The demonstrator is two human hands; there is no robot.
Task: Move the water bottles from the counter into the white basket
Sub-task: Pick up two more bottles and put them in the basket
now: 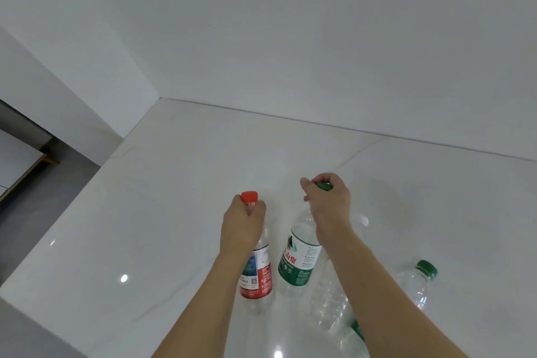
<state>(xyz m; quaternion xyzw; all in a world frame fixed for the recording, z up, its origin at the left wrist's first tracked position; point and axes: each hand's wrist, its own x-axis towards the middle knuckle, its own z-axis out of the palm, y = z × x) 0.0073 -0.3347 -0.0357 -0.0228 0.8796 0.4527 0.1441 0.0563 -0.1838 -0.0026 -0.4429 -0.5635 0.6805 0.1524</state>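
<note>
Barely started: left hand point(242, 222) gripping the red-capped bottle point(257, 267) by the neck, right hand point(327, 200) wrapped round the green-capped bottle point(299, 259) top, mid-frame on the table point(174, 197), three more lower right, no white basket visible

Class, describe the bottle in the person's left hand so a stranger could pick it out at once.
On the white counter, find the cluster of clear plastic bottles near its front. The left hand grips the leftmost one, the red-capped bottle, by its neck. It alone has a red cap and a red label; its neighbours' caps are green or white.
</note>
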